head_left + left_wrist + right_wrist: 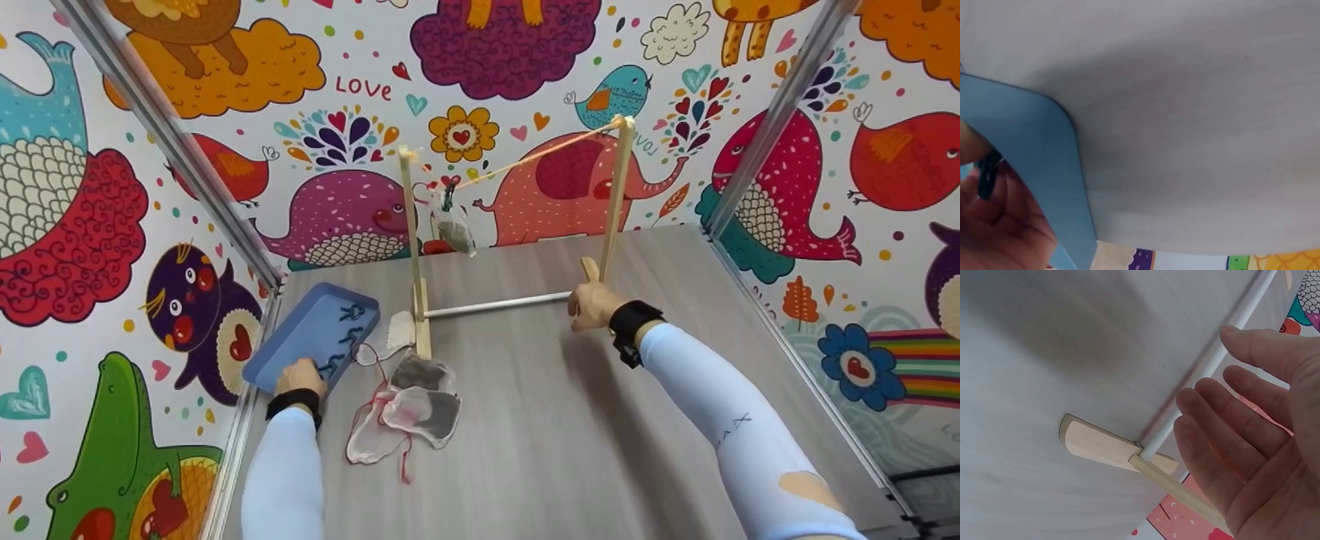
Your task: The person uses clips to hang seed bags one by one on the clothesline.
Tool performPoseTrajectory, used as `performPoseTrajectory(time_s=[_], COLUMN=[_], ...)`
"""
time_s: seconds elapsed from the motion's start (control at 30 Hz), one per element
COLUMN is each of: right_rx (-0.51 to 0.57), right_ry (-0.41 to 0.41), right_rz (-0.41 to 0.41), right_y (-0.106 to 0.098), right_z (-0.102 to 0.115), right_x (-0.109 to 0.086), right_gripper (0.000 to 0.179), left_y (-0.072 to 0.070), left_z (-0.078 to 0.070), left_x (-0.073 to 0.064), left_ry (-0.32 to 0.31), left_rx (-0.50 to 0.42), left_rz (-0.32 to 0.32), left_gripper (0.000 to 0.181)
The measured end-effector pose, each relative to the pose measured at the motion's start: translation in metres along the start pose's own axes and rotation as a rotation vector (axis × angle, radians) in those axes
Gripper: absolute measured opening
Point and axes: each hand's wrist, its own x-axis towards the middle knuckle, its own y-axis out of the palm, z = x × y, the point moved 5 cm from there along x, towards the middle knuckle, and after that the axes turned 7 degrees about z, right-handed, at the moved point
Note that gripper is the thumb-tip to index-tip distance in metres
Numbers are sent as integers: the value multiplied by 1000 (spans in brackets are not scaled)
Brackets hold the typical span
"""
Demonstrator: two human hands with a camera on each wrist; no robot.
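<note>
My left hand (301,377) is over the near end of a blue tray (264,352). It pinches a dark green clip (987,177) between thumb and fingers, partly hidden by the tray wall in the left wrist view. Several more clips (351,311) lie inside the tray. My right hand (596,306), relaxed and holding nothing, hovers by the right foot of a wooden stand (616,202). An orange string (540,156) runs between its posts. From the string hangs a small mesh bag (454,229), with a dark clip (448,196) at its top.
A white rod (499,304) joins the stand's feet low down. Beside the left foot lie mesh drawstring bags (424,412) with red cords, overlapping each other, and a whitish piece of cloth (401,330). Patterned walls (360,217) and metal frame rails (780,112) enclose the grey table (525,420).
</note>
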Motion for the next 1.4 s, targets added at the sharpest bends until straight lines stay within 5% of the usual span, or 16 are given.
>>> performPoseTrajectory(time_s=[0.13,0.3,0.53,0.77,0.9,1.0,1.2,1.4], right_rx=[18,27,134,185,224,264,368,377], right_ry=[4,-28,-85,-199,-250,-258,-280,-336], right_rz=[9,8,-56,-135,-183,-210,-216,-218], right_y=[6,9,2,-6,-8,-9,-8,-5], right_z=[1,5,18,45,57,64,83,100], right_x=[2,2,2,8,9,8,5,4], right_gripper=[31,31,31,28,23,24,47,60], left_y=[-2,-18,-41,-35,-22,-12,10,25], left_z=[-5,-28,-94,-156,-186,-210,-251,-277], left_x=[0,2,3,-7,-15,-22,-34,-44], left_ry=[19,81,241,375,427,478,505,478], left_rx=[2,3,-85,-84,-137,-267,-597,-806], left_rz=[-39,-134,-272,-320,-290,-253,-43,124], left_gripper=[31,22,22,20,14,12,12,14])
